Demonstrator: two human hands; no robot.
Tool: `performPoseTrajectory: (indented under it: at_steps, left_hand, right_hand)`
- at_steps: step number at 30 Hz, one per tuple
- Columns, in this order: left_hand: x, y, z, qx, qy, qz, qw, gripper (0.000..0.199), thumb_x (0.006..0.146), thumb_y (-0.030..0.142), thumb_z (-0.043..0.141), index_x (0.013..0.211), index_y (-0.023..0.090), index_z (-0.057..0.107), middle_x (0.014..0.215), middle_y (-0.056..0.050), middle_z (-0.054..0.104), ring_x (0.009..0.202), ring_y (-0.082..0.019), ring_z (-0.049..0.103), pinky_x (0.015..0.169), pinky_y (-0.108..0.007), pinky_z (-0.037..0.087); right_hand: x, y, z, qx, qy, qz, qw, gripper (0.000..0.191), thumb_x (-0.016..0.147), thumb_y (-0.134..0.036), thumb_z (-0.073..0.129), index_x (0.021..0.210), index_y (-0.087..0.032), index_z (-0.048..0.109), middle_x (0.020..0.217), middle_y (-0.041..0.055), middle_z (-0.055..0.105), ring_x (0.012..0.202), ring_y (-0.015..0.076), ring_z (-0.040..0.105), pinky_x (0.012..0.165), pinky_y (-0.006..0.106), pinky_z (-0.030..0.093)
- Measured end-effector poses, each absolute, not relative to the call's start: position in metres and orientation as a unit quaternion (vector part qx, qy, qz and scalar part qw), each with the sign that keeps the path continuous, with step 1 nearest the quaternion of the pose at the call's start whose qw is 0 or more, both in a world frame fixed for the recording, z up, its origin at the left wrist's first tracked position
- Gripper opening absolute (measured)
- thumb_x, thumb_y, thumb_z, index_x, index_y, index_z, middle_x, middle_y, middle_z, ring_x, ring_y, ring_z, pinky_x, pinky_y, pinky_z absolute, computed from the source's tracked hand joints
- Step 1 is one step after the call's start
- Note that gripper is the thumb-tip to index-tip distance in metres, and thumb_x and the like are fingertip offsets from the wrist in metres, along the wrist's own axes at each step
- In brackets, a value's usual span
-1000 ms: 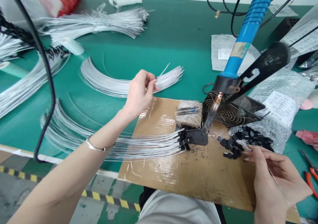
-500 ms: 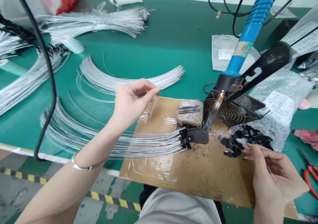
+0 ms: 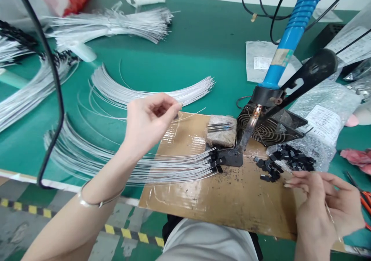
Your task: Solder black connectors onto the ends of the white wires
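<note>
My left hand (image 3: 153,120) pinches a thin white wire (image 3: 194,114) above the left part of the brown board (image 3: 232,203); the wire's end sticks out to the right. Just below that hand lies a row of white wires (image 3: 174,168) with black connectors (image 3: 216,160) on their right ends. My right hand (image 3: 324,203) is closed at the board's right side, near a pile of small black connectors (image 3: 295,156). A thin strand (image 3: 332,218) runs from it; what its fingertips hold is too small to name.
A soldering iron in a stand (image 3: 252,126) with a blue hose (image 3: 295,33) rises right of centre, beside a fan grille (image 3: 261,131). Bubble-wrap bags (image 3: 321,118) and red-handled pliers (image 3: 365,203) lie right. Wire bundles (image 3: 110,25) are at left and back; a black cable (image 3: 55,75) hangs left.
My left hand has moved slightly left, and a wire end now shows beyond its fingers. My right hand has shifted a little right, away from the connector pile, with its fingers turned differently.
</note>
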State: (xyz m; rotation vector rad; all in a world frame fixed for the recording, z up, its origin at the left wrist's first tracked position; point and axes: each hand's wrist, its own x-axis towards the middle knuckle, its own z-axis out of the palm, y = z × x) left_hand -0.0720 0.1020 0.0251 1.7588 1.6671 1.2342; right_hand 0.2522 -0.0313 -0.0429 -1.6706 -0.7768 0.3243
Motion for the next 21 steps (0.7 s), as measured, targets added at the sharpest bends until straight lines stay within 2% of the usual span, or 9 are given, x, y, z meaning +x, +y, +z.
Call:
performPoseTrajectory:
  at_steps: [2, 5, 7, 9, 12, 17, 19, 21]
  left_hand:
    - [-0.077, 0.084, 0.041, 0.679, 0.58, 0.351, 0.281, 0.015, 0.078, 0.025, 0.077, 0.064, 0.022, 0.073, 0.053, 0.002, 0.062, 0.049, -0.012, 0.049, 0.047, -0.025, 0.035]
    - [-0.076, 0.063, 0.049, 0.673, 0.483, 0.201, 0.522, 0.018, 0.08, 0.028, 0.075, 0.064, 0.021, 0.075, 0.052, 0.002, 0.06, 0.047, -0.011, 0.044, 0.044, -0.024, 0.032]
    - [-0.07, 0.052, 0.043, 0.636, 0.478, 0.186, 0.576, 0.019, 0.081, 0.029, 0.075, 0.065, 0.02, 0.073, 0.051, 0.002, 0.057, 0.047, -0.01, 0.041, 0.044, -0.023, 0.031]
    - [-0.06, 0.044, 0.031, 0.617, 0.495, 0.196, 0.58, 0.021, 0.083, 0.03, 0.074, 0.066, 0.018, 0.073, 0.053, 0.001, 0.059, 0.049, -0.01, 0.044, 0.046, -0.022, 0.033]
    - [-0.046, 0.034, 0.017, 0.613, 0.507, 0.231, 0.561, 0.023, 0.086, 0.031, 0.073, 0.066, 0.019, 0.073, 0.055, -0.001, 0.062, 0.05, -0.012, 0.049, 0.047, -0.022, 0.037]
    - [-0.034, 0.024, 0.016, 0.632, 0.504, 0.273, 0.522, 0.02, 0.087, 0.028, 0.072, 0.068, 0.022, 0.076, 0.058, -0.001, 0.068, 0.051, -0.013, 0.053, 0.048, -0.022, 0.041]
    - [-0.031, 0.021, 0.017, 0.634, 0.505, 0.275, 0.517, 0.019, 0.087, 0.028, 0.072, 0.071, 0.022, 0.077, 0.059, -0.001, 0.069, 0.051, -0.013, 0.053, 0.048, -0.022, 0.041]
    - [-0.03, 0.019, 0.017, 0.634, 0.514, 0.271, 0.51, 0.019, 0.088, 0.029, 0.071, 0.071, 0.021, 0.076, 0.06, -0.001, 0.069, 0.052, -0.013, 0.052, 0.048, -0.022, 0.04]
  right_hand:
    - [0.248, -0.039, -0.042, -0.701, -0.341, 0.148, 0.609, 0.035, 0.099, -0.052, 0.071, 0.093, -0.017, 0.073, 0.077, 0.0014, 0.071, 0.056, 0.0154, 0.063, 0.055, 0.031, 0.052]
    - [0.231, -0.056, -0.042, -0.66, -0.428, 0.155, 0.598, 0.025, 0.106, -0.036, 0.065, 0.101, -0.017, 0.081, 0.081, 0.0026, 0.074, 0.061, 0.014, 0.066, 0.056, 0.028, 0.053]
    - [0.214, -0.069, -0.041, -0.619, -0.542, 0.207, 0.53, 0.026, 0.106, -0.024, 0.061, 0.124, -0.02, 0.08, 0.096, 0.005, 0.078, 0.07, 0.016, 0.072, 0.06, 0.028, 0.059]
    - [0.196, -0.077, -0.04, -0.58, -0.603, 0.24, 0.492, 0.043, 0.105, -0.018, 0.057, 0.146, -0.025, 0.068, 0.11, 0.0074, 0.076, 0.081, 0.0177, 0.074, 0.069, 0.03, 0.064]
    - [0.177, -0.079, -0.04, -0.522, -0.657, 0.28, 0.466, 0.06, 0.102, -0.016, 0.056, 0.161, -0.025, 0.052, 0.127, 0.0126, 0.071, 0.093, 0.0207, 0.072, 0.075, 0.033, 0.065]
    - [0.171, -0.075, -0.044, -0.517, -0.71, 0.233, 0.417, 0.069, 0.102, -0.022, 0.059, 0.169, -0.025, 0.04, 0.128, 0.0156, 0.071, 0.101, 0.0269, 0.072, 0.087, 0.042, 0.065]
    - [0.171, -0.075, -0.046, -0.522, -0.721, 0.225, 0.397, 0.074, 0.102, -0.024, 0.062, 0.171, -0.025, 0.036, 0.128, 0.016, 0.071, 0.108, 0.0295, 0.071, 0.089, 0.042, 0.064]
    - [0.17, -0.075, -0.045, -0.524, -0.711, 0.242, 0.403, 0.073, 0.102, -0.023, 0.062, 0.17, -0.025, 0.037, 0.131, 0.0156, 0.07, 0.109, 0.0282, 0.071, 0.09, 0.04, 0.063]
